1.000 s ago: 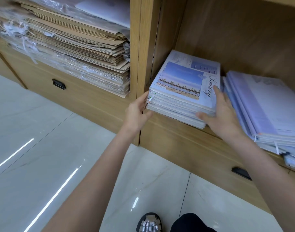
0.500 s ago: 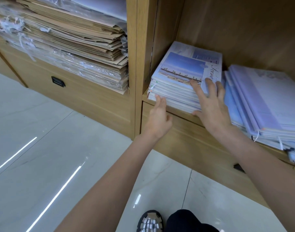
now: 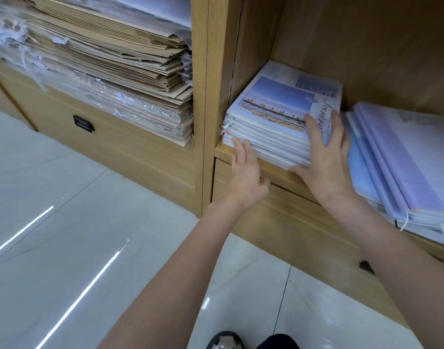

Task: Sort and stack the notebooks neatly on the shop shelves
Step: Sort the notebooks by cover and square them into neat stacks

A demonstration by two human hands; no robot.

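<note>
1. Left hand [image 3: 246, 176] is flat, fingers straight, with the fingertips [image 3: 237, 144] against the front edge of the notebook stack [image 3: 274, 122] near its left corner. Not gripping anything, looks like it's nudging the edges flush.
2. Right hand [image 3: 324, 157] is spread wide over the stack's right front corner: fingers lying on the top cover, thumb low against the front edge. Reads as pinning the pile down so the covers don't slide while the other hand pushes.
3. The stack sits in the right shelf [image 3: 279, 176] compartment, tucked against the left divider [image 3: 216, 96], top cover showing a beach photo. Edges look fairly even, so I'd guess this pile is nearly done.
4. Just right of it is a second pile of purple notebooks [image 3: 405, 157], fanned out and skewed, hanging over the shelf lip. Probably next to get fixed.
5. The left compartment holds brown paper bags [image 3: 102, 61], some in plastic. Drawer handle [image 3: 82, 123] below, glossy tile floor [image 3: 64, 248] underneath.
</note>
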